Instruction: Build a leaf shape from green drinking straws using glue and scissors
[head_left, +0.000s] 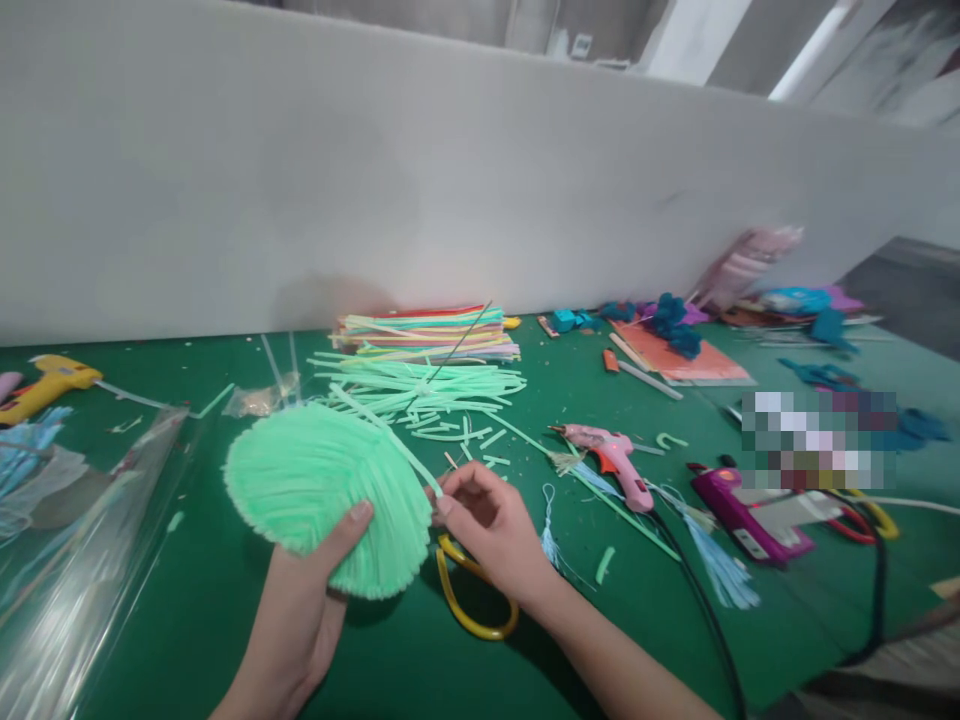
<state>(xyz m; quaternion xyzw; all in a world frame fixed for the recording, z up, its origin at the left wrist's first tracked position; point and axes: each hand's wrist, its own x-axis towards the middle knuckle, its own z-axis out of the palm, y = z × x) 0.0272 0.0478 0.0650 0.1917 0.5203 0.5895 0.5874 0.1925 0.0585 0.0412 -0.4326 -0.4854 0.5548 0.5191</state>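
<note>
A round, leaf-like pad of mint-green pipe cleaners (307,490) is held up in my left hand (315,590), the thumb across its front and the fingers behind it. Just right of the pad, my right hand (487,520) pinches the lower end of a single green pipe cleaner (394,436), which slants up and left past the pad's upper edge. Whether the strip touches the pad I cannot tell. Below my right hand lie the yellow handles of scissors (480,632), partly covered. Loose green pipe cleaners (420,388) and short cut pieces (450,432) lie behind the hands.
A pink glue gun (611,460) with a black cord lies to the right, near blue tassels (720,565) and a purple glue gun (742,520). At left are a yellow glue gun (56,385) and clear plastic film (97,580). A coloured pipe-cleaner bundle (420,330) rests by the grey partition (450,180).
</note>
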